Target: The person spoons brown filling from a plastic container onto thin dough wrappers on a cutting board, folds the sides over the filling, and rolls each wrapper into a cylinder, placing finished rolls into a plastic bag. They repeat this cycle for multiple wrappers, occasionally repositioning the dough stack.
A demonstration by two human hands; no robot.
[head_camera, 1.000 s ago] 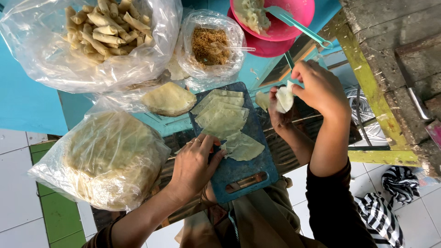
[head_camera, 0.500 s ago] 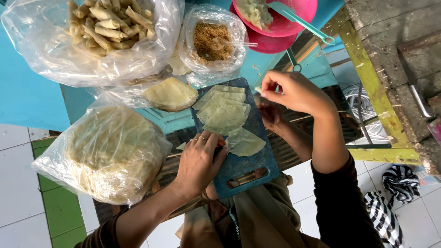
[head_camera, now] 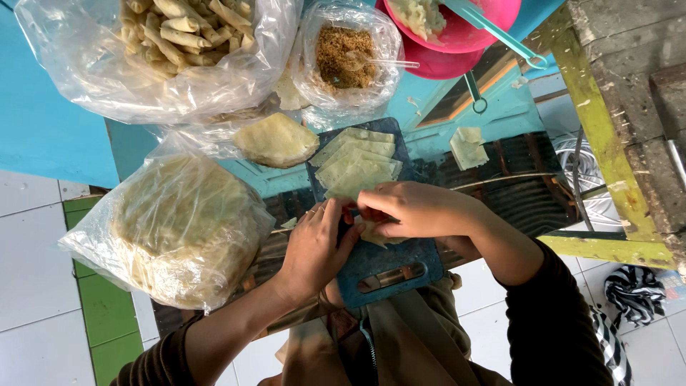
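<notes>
Both hands meet over the blue cutting board [head_camera: 386, 268]: left hand [head_camera: 314, 246] and right hand [head_camera: 407, 209] curl in, fingertips pinching a thin pale wrapper [head_camera: 373, 234] lying flat on it. More wrapper sheets [head_camera: 357, 163] fan out beyond, then a clear bag of rolls [head_camera: 171, 43] on the table [head_camera: 50, 129].

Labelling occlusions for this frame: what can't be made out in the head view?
- Pale wrapper piece on the blue plastic cutting board: mostly covered by the left hand and right hand; its shape and any filling are hidden.
- Pink plastic bowl: cut off by the top edge.
- Clear bag of rolled pastries: top cut off.
- Brown crumbly contents of the small clear bag: too fine to identify.
</notes>
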